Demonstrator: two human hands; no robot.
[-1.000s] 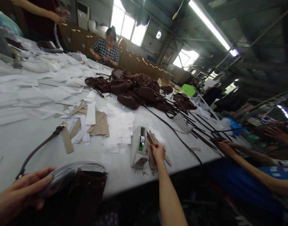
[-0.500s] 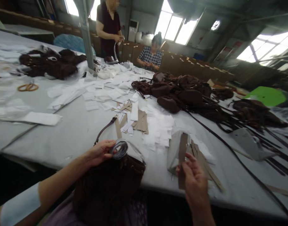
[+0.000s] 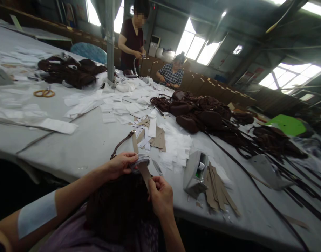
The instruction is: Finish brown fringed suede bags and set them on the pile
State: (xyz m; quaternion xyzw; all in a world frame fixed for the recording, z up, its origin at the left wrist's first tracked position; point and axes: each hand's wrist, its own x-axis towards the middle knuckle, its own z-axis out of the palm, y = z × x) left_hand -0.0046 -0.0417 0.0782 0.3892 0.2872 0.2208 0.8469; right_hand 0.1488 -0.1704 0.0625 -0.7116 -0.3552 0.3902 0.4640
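Note:
My left hand (image 3: 121,165) pinches a pale coiled roll (image 3: 139,157) with its thumb and fingers. In my right hand (image 3: 161,194) is a flat taupe paper strip (image 3: 144,173), its far end against the roll. Beneath both hands a dark brown bag (image 3: 115,203) rests on my lap, its details lost in shadow. A short brown strap (image 3: 122,143) with a metal buckle extends from behind my left hand onto the table. To the right of my right hand stands a grey tape dispenser (image 3: 195,175), beside a stack of taupe strips (image 3: 215,189).
Brown bags (image 3: 199,108) with long straps lie heaped on the right, another brown pile (image 3: 68,71) on the left. White paper pieces (image 3: 176,143) spread across the middle. A metal post (image 3: 110,42) rises from the table. Two people (image 3: 132,42) work at the far side.
My right hand has moved left from the tape dispenser to the roll, bringing the taupe strip with it. My left hand still holds the roll. The view has shifted slightly.

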